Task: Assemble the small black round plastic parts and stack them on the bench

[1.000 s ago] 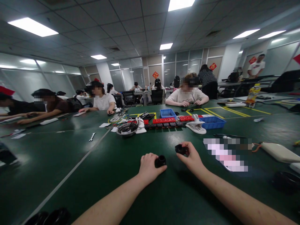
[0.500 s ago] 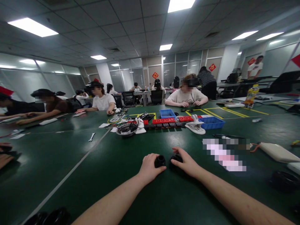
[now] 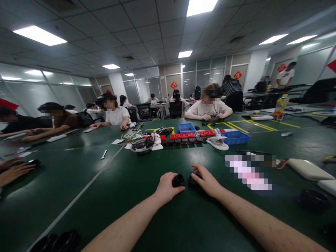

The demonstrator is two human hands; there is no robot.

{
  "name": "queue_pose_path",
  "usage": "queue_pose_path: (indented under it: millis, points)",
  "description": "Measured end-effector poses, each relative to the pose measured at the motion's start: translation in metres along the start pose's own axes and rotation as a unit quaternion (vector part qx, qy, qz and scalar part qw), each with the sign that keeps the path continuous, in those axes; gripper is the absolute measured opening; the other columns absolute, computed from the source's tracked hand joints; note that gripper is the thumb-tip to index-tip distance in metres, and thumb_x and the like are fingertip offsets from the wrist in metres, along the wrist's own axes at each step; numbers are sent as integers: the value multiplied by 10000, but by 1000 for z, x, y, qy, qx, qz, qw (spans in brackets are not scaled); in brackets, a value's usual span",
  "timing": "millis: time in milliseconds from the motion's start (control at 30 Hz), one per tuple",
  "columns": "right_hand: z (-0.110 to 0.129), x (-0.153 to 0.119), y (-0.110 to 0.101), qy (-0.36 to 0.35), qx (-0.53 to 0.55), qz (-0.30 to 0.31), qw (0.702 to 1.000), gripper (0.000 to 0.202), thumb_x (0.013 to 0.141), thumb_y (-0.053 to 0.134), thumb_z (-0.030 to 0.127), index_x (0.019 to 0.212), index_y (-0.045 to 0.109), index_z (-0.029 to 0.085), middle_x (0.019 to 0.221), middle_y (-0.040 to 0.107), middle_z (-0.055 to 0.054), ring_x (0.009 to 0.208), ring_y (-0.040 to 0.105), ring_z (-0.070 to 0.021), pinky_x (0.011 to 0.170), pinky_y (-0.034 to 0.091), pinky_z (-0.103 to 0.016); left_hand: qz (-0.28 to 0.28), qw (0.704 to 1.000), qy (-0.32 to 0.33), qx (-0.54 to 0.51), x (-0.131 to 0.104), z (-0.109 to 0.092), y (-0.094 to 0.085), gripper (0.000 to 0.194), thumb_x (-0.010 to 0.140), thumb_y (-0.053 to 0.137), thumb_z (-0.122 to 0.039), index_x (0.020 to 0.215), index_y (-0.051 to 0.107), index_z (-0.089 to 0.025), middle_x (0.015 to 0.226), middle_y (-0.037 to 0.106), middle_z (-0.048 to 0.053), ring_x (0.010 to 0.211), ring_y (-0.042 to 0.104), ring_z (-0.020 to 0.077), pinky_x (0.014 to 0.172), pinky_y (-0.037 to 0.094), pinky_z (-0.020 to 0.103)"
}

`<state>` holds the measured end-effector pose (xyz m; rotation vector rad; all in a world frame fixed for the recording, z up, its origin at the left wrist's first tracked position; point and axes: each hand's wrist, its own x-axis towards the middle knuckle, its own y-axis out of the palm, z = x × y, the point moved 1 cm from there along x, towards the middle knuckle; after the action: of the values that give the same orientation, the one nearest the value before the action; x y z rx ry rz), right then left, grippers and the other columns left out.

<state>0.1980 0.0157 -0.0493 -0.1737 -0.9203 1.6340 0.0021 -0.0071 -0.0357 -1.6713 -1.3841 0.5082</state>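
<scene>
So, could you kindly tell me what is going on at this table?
A person's left hand holds a hollow black part, its opening facing up. The right hand is on a low black piece; how firmly it grips is hard to tell. The two pieces are close together but apart, over the green table. A wrench lies farther off to the left.
</scene>
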Motion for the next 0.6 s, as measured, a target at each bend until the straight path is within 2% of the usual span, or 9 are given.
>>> queue_pose_path:
  millis: [200, 367, 467, 600]
  points:
    - [1, 0, 0, 4, -12, -8, 1000, 424, 768, 441, 408, 1106, 434, 152, 1039, 514, -91, 910, 494, -189, 810, 399, -332, 11, 998, -38, 53, 6, -6, 0, 398, 559, 627, -472, 830, 566, -188, 865, 564, 31, 838, 520, 205, 711, 395, 286]
    - [0, -2, 0, 6, -25, -10, 1000, 423, 756, 465, 390, 1106, 430, 156, 1042, 506, -87, 884, 505, -178, 795, 404, -315, 87, 986, -76, 121, 14, -6, -13, 464, 524, 625, -521, 869, 572, -215, 912, 584, 21, 872, 536, 205, 693, 411, 250]
    - [2, -3, -2, 7, -35, -5, 999, 422, 746, 479, 382, 1103, 433, 163, 1048, 503, -84, 888, 507, -180, 799, 400, -316, 107, 978, -103, 149, 19, 8, -30, 504, 476, 648, -526, 876, 581, -227, 909, 601, 19, 854, 553, 212, 667, 420, 247]
    - [4, -4, -3, 4, -47, 9, 999, 419, 746, 478, 386, 1101, 438, 167, 1057, 497, -86, 913, 499, -190, 809, 396, -322, 121, 960, -153, 201, 19, 42, -63, 503, 434, 669, -494, 851, 601, -221, 895, 621, 35, 826, 567, 231, 668, 422, 270]
